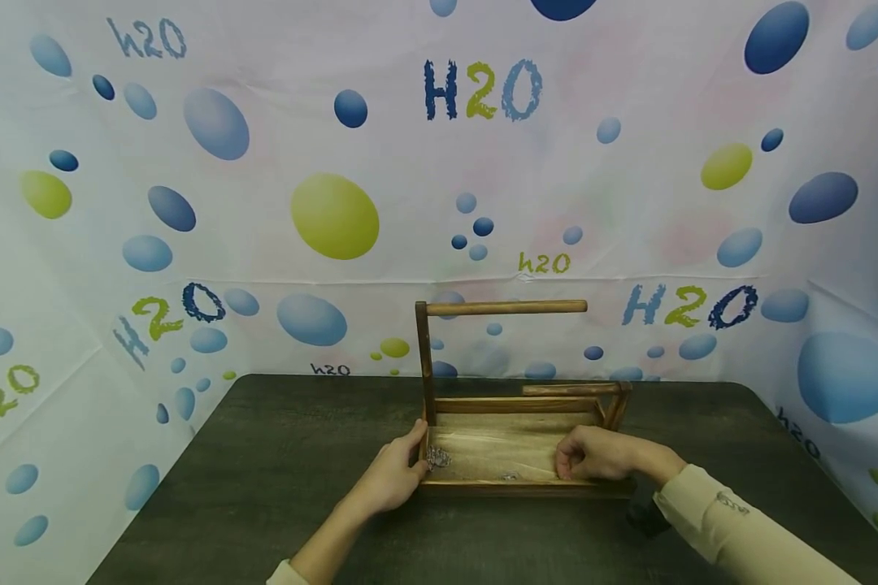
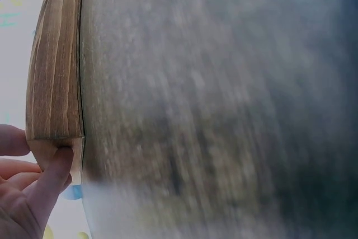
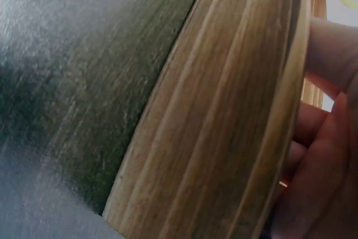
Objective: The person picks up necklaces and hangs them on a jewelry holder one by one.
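A shallow wooden tray (image 1: 527, 489) with upright posts lies on the dark table in the head view. My left hand (image 1: 393, 475) grips its left end, and in the left wrist view the thumb (image 2: 56, 174) presses the end face. Inside, by the left wall, sits a small heap of silvery chain (image 1: 439, 458). Another small silvery piece (image 1: 510, 476) lies near the front wall. My right hand (image 1: 593, 455) reaches into the tray's right part with fingers curled downward. Its fingertips are hidden, and I cannot tell whether they pinch anything.
A tall post (image 1: 424, 357) at the tray's left end carries a long bar (image 1: 508, 308). At the right, a shorter post bears a low bar (image 1: 563, 391) behind my right hand. Under the right sleeve is a small dark object (image 1: 647, 518). A printed backdrop (image 1: 483, 162) hangs behind the table (image 1: 300, 439).
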`<state>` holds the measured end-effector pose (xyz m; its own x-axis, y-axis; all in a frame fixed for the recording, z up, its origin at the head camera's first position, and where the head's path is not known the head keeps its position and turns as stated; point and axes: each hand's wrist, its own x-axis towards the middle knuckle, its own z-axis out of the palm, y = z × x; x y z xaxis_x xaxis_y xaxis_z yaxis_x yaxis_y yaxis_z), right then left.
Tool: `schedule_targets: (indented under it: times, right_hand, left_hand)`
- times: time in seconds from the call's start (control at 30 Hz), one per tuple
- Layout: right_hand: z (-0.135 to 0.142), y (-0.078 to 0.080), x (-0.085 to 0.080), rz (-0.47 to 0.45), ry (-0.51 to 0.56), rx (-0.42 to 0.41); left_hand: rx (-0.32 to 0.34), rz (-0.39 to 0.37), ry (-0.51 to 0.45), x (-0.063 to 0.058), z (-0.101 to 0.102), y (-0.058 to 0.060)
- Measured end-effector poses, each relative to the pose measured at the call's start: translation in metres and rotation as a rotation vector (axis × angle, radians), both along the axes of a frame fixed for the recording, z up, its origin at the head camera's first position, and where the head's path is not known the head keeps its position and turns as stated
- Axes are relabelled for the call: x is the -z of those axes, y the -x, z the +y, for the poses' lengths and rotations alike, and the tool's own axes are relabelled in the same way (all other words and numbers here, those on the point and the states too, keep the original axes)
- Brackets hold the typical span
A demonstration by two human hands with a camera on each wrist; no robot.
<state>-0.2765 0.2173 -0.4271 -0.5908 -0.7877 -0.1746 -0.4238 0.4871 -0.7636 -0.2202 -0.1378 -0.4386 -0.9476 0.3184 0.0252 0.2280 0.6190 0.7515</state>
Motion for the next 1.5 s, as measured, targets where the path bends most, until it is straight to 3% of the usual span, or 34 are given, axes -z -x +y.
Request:
schedule_targets:
  times: [0.2, 0.47, 0.6, 0.87, 1.0, 1.5]
  right_hand:
    - [0.001, 0.001, 0.0, 0.014, -0.003, -0.049]
    - [-0.003, -0.002, -0.003, 0.049, -0.136, -0.006]
    - [-0.002, -0.004, -0.007, 0.037, -0.153, -0.001]
    - [-0.004, 0.003, -0.02, 0.058, -0.101, 0.0]
    - [-0.003, -0.005, -0.018, 0.026, -0.046, 0.016]
    - [-0.016, -0.006, -0.018, -0.026, 0.141, 0.031]
  left_hand:
    - [-0.006, 0.02, 0.001, 0.0, 0.001, -0.001]
    - [-0.005, 0.012, 0.013, 0.0, 0.002, 0.002]
    - [0.01, 0.013, 0.012, 0.002, 0.002, 0.004]
    - [0.0, -0.008, 0.006, -0.001, 0.0, 0.013]
    - [0.001, -0.041, 0.03, 0.001, 0.002, 0.009]
    - [-0.011, -0.046, 0.009, 0.0, 0.002, 0.004]
